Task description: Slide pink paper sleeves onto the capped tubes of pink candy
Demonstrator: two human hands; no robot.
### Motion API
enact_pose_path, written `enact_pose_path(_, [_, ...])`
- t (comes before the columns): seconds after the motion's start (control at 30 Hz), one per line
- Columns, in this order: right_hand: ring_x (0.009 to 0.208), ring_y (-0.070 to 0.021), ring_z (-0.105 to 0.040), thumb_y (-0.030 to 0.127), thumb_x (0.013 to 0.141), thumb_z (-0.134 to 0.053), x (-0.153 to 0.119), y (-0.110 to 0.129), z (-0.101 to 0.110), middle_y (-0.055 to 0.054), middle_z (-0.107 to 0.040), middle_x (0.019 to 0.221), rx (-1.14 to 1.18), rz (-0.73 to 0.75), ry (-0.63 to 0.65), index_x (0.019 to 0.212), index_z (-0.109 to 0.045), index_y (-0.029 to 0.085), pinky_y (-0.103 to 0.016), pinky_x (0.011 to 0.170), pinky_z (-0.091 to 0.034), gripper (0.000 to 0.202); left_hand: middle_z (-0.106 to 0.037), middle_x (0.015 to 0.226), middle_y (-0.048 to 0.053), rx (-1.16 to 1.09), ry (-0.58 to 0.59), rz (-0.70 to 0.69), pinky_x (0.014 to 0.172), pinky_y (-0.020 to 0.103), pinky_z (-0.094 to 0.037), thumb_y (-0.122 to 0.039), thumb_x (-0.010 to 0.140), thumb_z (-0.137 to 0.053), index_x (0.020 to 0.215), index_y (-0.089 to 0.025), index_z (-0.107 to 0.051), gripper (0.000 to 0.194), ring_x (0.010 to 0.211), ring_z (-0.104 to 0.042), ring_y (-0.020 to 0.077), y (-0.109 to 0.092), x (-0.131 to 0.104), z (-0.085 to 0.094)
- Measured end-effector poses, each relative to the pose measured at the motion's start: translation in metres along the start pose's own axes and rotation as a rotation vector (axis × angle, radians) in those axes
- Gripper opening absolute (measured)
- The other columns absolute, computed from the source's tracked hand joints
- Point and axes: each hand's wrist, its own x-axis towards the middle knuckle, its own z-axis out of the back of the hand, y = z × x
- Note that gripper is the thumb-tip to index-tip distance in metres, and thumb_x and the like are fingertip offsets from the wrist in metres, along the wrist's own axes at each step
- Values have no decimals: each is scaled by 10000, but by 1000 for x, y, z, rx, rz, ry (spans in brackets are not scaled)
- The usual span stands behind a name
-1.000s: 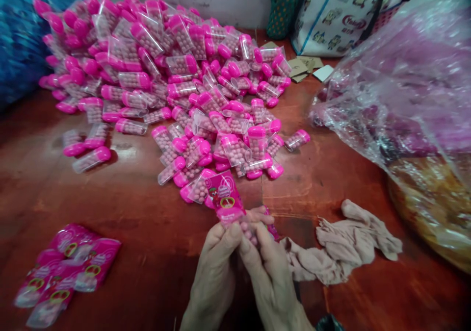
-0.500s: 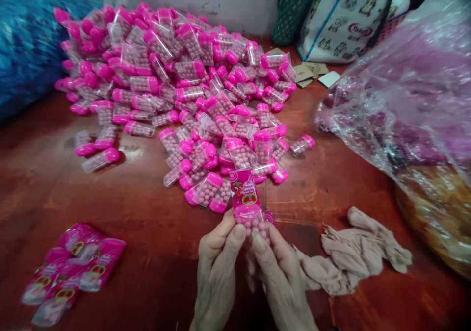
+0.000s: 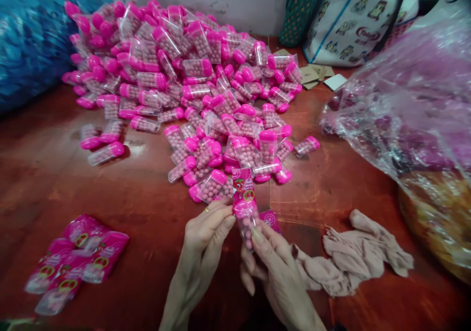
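Note:
My right hand [image 3: 274, 262] grips the lower end of a small clear pack of pink balls [image 3: 246, 213], its upper part covered by a pink label with a strawberry figure. At the pack's left edge is my left hand [image 3: 206, 238], thumb and fingers pressed together; whether they pinch the wrapper is too small to tell. Just beyond the pack lies a large heap of clear containers with bright pink caps [image 3: 195, 93], filled with pink balls. Another pink label [image 3: 270, 219] shows behind my right hand.
Several labelled packs [image 3: 105, 257] lie at the left. A beige cloth [image 3: 364, 252] is at the right, near clear plastic wrapping [image 3: 408, 105]. A blue bag [image 3: 33, 41] stands at the back left, a printed white bag [image 3: 349, 22] at the back right, beside cardboard pieces [image 3: 312, 74].
My left hand has shifted left, from the pack's lower part to its upper left edge. My right hand still holds the pack. The view has moved slightly.

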Motion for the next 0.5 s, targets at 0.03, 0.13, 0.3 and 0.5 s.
enact_pose_path(0.03, [428,-43,-400,372,912,-472,0,0,0,59,-457,592,-15,3,1,822,-532,186,-150,395,-343,215,-715,989,11,6,18,1,852,278,-443,-83,808,-546,1040,-258,-692,325,944,-629,211,1,0,1])
enact_pose_path(0.13, [420,-38,-396,367,915,-469,2,-2,0,64,-452,585,-52,20,-20,817,-515,180,-145,390,-331,216,-715,971,20,42,57,5,807,270,-454,-92,812,-541,1066,-253,-678,330,911,-636,210,3,1,4])
enact_pose_path(0.3, [419,-48,-397,402,891,-494,2,-2,-1,65,-455,584,-74,25,-47,832,-512,181,-154,386,-345,230,-709,953,35,119,70,-78,845,269,-439,-79,790,-554,994,-237,-696,295,935,-626,213,4,3,7])
enact_pose_path(0.5, [402,-42,-393,428,884,-489,2,0,-1,70,-450,564,-144,20,-64,804,-501,178,-164,391,-326,262,-639,678,30,180,164,-106,768,296,-460,-91,790,-540,789,-189,-678,170,708,-605,194,-1,14,9])
